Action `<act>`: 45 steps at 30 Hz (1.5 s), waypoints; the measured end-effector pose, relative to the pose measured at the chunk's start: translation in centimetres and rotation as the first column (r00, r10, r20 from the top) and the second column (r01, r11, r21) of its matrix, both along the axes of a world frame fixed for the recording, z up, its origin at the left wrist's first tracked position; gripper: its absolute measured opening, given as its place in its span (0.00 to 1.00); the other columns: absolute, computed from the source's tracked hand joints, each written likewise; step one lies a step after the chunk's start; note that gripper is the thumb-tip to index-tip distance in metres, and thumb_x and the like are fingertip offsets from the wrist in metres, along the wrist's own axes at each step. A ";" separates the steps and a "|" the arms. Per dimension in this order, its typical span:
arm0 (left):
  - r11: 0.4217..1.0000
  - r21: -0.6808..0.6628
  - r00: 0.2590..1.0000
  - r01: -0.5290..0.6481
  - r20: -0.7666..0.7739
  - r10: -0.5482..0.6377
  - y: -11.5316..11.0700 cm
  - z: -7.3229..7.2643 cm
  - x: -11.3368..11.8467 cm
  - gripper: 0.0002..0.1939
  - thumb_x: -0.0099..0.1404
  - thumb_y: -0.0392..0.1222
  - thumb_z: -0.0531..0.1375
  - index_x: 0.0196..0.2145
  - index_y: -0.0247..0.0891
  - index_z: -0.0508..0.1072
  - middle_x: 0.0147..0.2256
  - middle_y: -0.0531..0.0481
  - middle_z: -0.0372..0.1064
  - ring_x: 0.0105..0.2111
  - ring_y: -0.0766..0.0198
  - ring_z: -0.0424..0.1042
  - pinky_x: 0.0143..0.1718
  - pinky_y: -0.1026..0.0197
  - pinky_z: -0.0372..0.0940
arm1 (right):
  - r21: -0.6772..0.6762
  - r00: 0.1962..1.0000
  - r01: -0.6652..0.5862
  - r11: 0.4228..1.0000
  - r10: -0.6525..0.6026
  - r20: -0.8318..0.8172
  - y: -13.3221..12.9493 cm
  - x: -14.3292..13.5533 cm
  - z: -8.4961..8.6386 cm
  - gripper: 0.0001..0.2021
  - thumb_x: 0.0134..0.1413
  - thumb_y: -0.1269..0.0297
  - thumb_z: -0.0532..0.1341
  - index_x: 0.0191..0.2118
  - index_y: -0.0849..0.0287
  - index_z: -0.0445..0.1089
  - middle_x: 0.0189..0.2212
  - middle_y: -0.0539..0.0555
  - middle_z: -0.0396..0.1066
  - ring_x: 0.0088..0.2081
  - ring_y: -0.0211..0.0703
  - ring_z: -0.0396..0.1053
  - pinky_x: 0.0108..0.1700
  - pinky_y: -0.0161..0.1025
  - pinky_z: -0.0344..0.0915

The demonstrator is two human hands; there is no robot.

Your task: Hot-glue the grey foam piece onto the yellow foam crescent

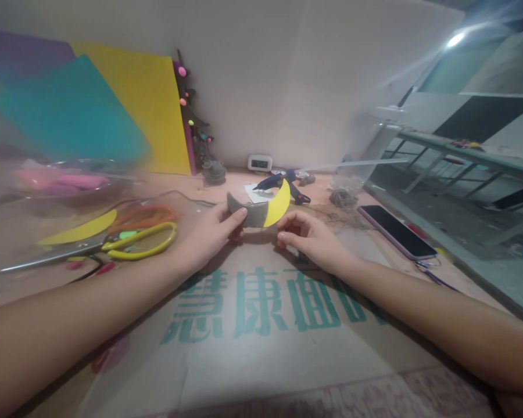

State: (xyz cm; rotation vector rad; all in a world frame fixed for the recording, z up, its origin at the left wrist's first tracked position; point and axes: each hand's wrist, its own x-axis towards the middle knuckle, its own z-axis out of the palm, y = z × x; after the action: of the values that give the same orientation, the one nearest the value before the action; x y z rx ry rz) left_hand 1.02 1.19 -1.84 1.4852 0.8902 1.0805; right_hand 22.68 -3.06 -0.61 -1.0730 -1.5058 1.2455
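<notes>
My left hand [227, 223] pinches a crescent-shaped cutout [279, 206] between thumb and fingers, its points turned upward. The left part of the crescent is dark grey and rough-looking; its right part is plain yellow. Just below and right of the yellow end is my right hand [307, 235], with fingers curled and thumb close to the index finger. Whether something small lies between those fingertips cannot be made out. Behind the crescent, a dark blue glue gun [265, 183] rests by a small white card [251, 194].
Scissors [70, 251] and a yellow crescent piece [82, 228] lie left. Coloured sheets [161, 110] lean against the wall near a beaded dark branch [194, 113]. A small clock [260, 163] stands behind; a phone [396, 232] and coiled wire [343, 198] lie right.
</notes>
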 end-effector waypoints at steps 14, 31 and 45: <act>0.999 -0.033 1.000 0.000 0.020 0.000 -0.3 0.4 0.1 0.13 0.63 0.49 0.61 0.38 0.36 0.70 0.22 0.55 0.65 0.23 0.69 0.63 0.26 0.67 0.59 | 0.144 0.990 0.038 0.989 -0.057 0.131 0.8 0.4 -0.6 0.10 0.45 0.70 0.62 0.35 0.57 0.61 0.30 0.46 0.62 0.31 0.36 0.62 0.33 0.36 0.59; 0.996 -0.079 0.997 0.031 0.066 -0.026 -0.3 0.0 0.2 0.14 0.62 0.50 0.63 0.38 0.36 0.70 0.22 0.55 0.64 0.23 0.69 0.63 0.27 0.66 0.59 | 0.110 0.987 0.086 0.990 -0.100 0.127 0.3 0.3 -0.3 0.11 0.41 0.74 0.56 0.33 0.55 0.59 0.23 0.42 0.55 0.23 0.32 0.53 0.25 0.33 0.52; 0.999 -0.041 0.999 0.022 0.039 -0.021 -0.2 -0.1 0.1 0.15 0.62 0.50 0.63 0.40 0.37 0.72 0.25 0.54 0.66 0.24 0.69 0.63 0.27 0.67 0.58 | 0.058 0.995 0.097 0.994 -0.098 0.013 0.6 0.2 -0.2 0.11 0.46 0.69 0.64 0.34 0.55 0.61 0.31 0.46 0.65 0.32 0.37 0.66 0.36 0.37 0.64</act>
State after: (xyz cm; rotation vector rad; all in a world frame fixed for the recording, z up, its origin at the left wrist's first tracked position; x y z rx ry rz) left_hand 1.10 1.03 -1.89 1.4316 0.8627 1.0654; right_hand 22.91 -2.41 -0.83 -1.1072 -1.4740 1.1222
